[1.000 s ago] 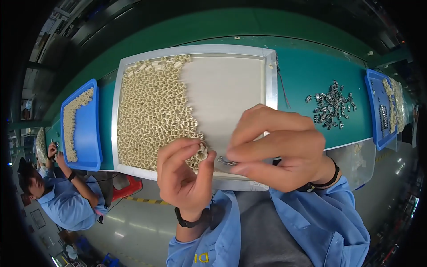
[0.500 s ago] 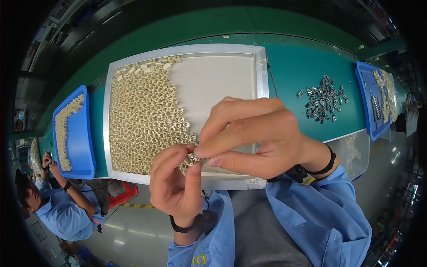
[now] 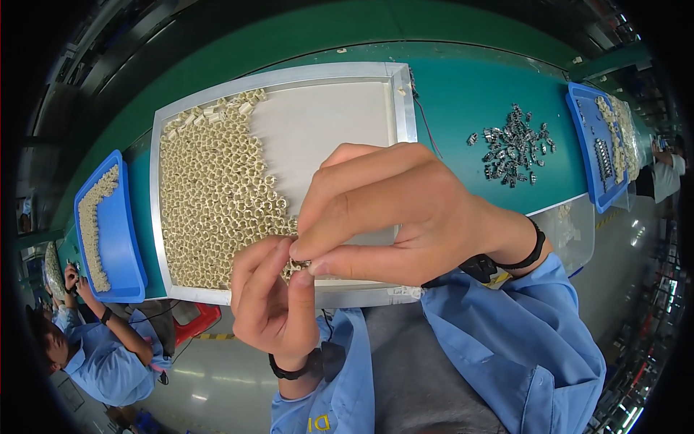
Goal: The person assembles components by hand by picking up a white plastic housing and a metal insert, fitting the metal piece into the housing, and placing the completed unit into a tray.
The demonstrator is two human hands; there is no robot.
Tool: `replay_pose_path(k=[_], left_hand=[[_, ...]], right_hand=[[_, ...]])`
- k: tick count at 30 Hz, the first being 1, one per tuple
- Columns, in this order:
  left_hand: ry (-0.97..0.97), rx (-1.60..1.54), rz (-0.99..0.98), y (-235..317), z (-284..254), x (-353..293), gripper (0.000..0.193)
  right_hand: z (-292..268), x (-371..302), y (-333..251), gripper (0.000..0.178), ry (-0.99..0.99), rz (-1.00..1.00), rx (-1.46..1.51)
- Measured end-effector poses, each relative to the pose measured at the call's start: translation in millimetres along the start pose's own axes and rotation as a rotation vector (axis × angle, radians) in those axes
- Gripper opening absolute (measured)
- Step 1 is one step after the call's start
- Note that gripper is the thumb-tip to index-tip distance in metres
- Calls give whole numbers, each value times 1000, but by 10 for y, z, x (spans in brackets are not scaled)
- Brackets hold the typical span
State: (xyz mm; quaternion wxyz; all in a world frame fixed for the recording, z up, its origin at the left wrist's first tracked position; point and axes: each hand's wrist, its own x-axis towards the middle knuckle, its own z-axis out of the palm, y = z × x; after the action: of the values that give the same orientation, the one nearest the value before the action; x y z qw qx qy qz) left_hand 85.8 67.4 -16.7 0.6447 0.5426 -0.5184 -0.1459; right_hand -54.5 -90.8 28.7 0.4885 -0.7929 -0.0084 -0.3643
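Note:
My left hand (image 3: 273, 304) and my right hand (image 3: 394, 217) meet fingertip to fingertip over the front part of a metal-framed tray (image 3: 165, 239). Between the fingers of the left is a small cream ring-shaped part (image 3: 293, 267), mostly covered by fingertips. My right thumb and forefinger pinch at the same spot; anything else in that pinch is hidden. Beneath and beyond the hands, many cream ring-shaped parts (image 3: 210, 184) stand packed together over the tray's left side. A loose heap of small shiny metal clips (image 3: 515, 147) lies on the green table to the right.
At the left stands a blue tray (image 3: 124, 246) with cream parts along one side. Another blue tray (image 3: 587, 145) at the far right holds cream parts and metal pieces. A thin cable (image 3: 428, 126) runs beside the framed tray. A co-worker (image 3: 108, 354) sits at the left.
The whole view has shifted slightly, so tray and heap sit further left and higher. My right fingers have closed in over the small part, covering more of it.

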Motion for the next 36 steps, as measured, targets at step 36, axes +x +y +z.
replay_pose_path(k=[36], left_hand=[[-13, -193, -130, 5, 20, -40, 32]], right_hand=[[-47, -48, -44, 23, -74, -126, -158]])
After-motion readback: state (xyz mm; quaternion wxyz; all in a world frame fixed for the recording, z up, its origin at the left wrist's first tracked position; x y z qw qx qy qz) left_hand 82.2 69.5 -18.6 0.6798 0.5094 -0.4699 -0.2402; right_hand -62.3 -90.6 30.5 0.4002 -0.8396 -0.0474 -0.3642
